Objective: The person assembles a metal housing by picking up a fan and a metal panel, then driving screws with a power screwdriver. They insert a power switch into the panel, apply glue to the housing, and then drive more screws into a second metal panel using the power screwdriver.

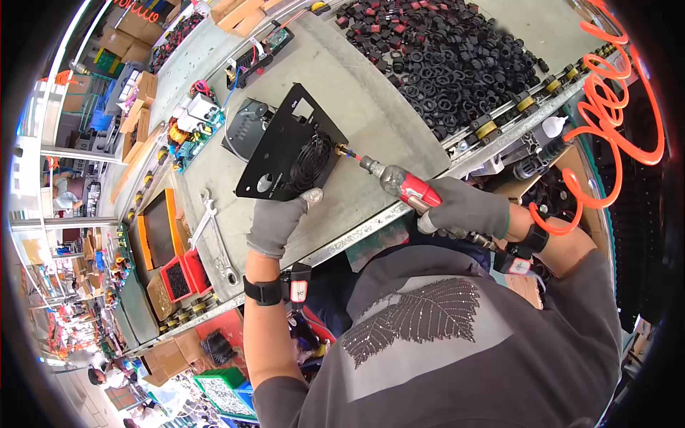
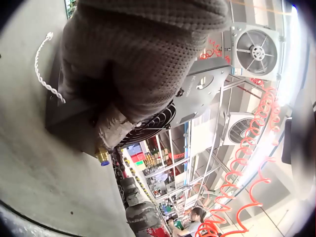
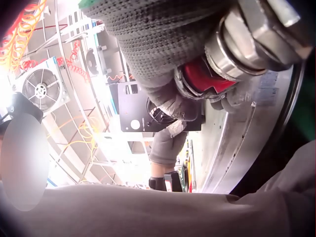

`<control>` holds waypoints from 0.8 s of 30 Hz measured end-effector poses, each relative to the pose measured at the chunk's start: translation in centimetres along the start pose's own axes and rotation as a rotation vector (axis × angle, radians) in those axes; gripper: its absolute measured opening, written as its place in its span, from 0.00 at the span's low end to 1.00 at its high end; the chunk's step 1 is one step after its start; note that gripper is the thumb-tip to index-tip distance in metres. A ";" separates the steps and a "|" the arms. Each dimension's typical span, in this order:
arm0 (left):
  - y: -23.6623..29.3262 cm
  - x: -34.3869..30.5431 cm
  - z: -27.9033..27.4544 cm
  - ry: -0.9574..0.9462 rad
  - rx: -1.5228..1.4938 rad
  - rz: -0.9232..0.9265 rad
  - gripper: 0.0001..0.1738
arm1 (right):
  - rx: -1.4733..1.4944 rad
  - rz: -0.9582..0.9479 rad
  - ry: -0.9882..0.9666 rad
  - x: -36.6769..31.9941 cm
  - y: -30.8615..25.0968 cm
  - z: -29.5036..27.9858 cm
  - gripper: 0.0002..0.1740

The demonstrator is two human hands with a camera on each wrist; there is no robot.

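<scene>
My gloved left hand (image 1: 277,221) grips the lower edge of a black metal panel (image 1: 267,160), which stands tilted on the workbench. A round black wire fan grille (image 1: 312,164) sits on the panel's face. My gloved right hand (image 1: 467,207) holds a red and silver air screwdriver (image 1: 410,187), its tip meeting the panel at the grille's right side. In the left wrist view, the left glove (image 2: 138,54) covers much of the panel, and a twisted white cable (image 2: 42,74) lies beside it. From the right wrist, the screwdriver's red body (image 3: 205,76) shows under the glove.
A large pile of black rings and parts (image 1: 449,71) covers the far right of the bench. Wrenches (image 1: 212,235) lie left, near a red bin (image 1: 182,277). Circuit boards (image 1: 196,132) line the left edge. An orange coiled air hose (image 1: 606,121) hangs at right.
</scene>
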State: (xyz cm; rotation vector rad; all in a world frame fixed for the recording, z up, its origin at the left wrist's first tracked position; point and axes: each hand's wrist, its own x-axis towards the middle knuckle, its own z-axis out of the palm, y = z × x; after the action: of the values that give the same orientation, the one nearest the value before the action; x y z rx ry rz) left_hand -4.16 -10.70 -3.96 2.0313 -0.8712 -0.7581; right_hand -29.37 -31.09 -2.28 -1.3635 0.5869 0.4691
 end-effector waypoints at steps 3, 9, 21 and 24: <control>0.2 -0.1 0.1 0.003 -0.133 0.004 0.27 | 0.014 -0.037 -0.001 0.2 0.0 0.1 0.21; -0.5 0.2 0.4 0.036 -0.200 0.047 0.25 | 0.023 -0.031 -0.008 -0.1 -0.6 0.2 0.23; -3.0 -6.6 -3.5 0.226 -0.087 -0.096 0.36 | -1.269 -0.360 0.377 -6.4 -1.5 -3.5 0.21; -2.9 -8.3 -3.0 0.240 -0.159 -0.008 0.40 | -1.280 -0.390 0.349 -6.2 -3.4 -2.7 0.19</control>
State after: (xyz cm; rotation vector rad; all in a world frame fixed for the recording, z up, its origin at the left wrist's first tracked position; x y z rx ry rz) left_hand -5.86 -1.66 -3.11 1.9368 -0.6455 -0.5545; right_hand -32.35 -34.10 3.97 -2.7558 0.2347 0.2611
